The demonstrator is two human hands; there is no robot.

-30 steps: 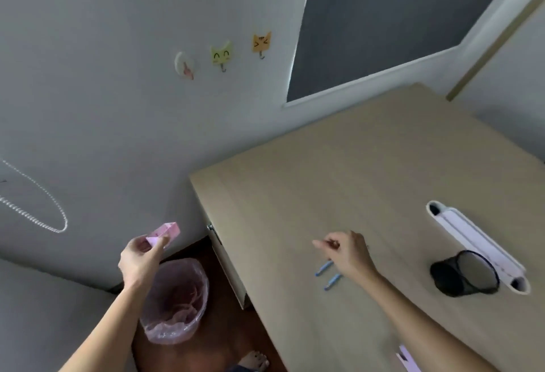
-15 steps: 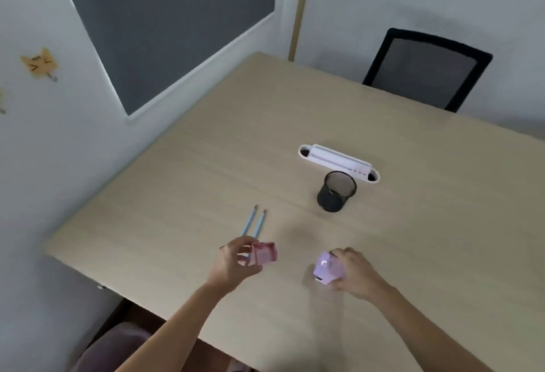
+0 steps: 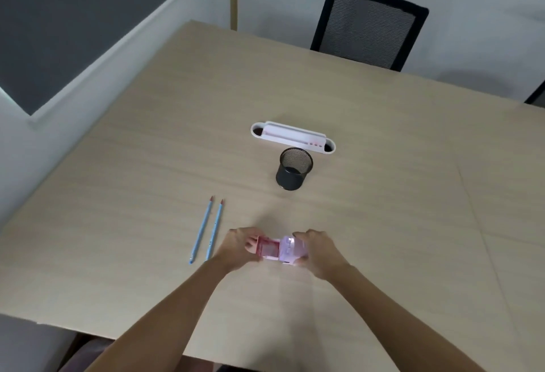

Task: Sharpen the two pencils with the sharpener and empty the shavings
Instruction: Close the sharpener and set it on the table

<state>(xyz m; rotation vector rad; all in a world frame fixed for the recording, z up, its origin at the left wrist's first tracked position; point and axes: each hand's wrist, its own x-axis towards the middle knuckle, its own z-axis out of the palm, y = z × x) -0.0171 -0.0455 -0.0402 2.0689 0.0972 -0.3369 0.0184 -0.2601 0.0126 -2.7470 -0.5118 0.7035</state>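
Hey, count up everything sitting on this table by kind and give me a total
Blue pencils: 2
Pink pencil sharpener, body and shavings drawer, held by both hands: 1
Black mesh pen cup: 1
White desk organiser tray: 1
Total: 5

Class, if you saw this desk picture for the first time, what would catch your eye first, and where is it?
Two hands, left hand and right hand, press a pink drawer into a lilac plastic sharpener near the desk's front. Left of them lie two blue pencils side by side; a black mesh cup stands behind.
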